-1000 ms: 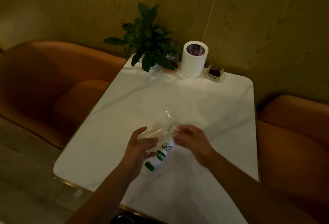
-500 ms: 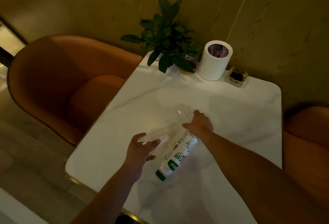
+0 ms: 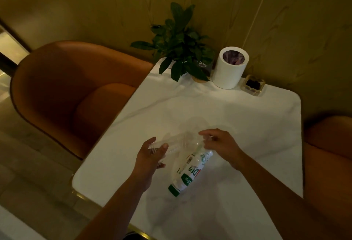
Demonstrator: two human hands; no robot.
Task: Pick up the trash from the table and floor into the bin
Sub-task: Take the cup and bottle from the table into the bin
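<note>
Both hands are over the near middle of the white marble table (image 3: 247, 117), so starting there. Left hand (image 3: 150, 156) is curled around 1 end of some clear crinkly plastic (image 3: 177, 142), thumb on top, fingers underneath, so it's gripping that. Honestly can't tell if the plastic is a cup or some kind of wrapper, it's see-through and the light is dim. Right hand (image 3: 221, 142) is at the other end of the same plastic with its fingers bent toward it, looks like a pinch, but the fingertips are blurred so I can't tell if it actually has hold.

Now left to right across the rest. Far left is an orange chair (image 3: 76, 91) tucked up against the table's left edge, tiled floor around it. Under the hands, a bottle (image 3: 190, 173) lies on its side on the table, white label with green and red print, green cap pointing toward the near edge. Its far end sits just below the plastic and the right hand; neither hand is on it as far as I can see.

At the back against the wall: a leafy plant (image 3: 181, 45), then just beside it a small white bin (image 3: 229, 68) with a purple liner, then a little square glass dish (image 3: 253, 85) with something dark in it. At the far right, part of a 2nd orange chair (image 3: 327, 154).
</note>
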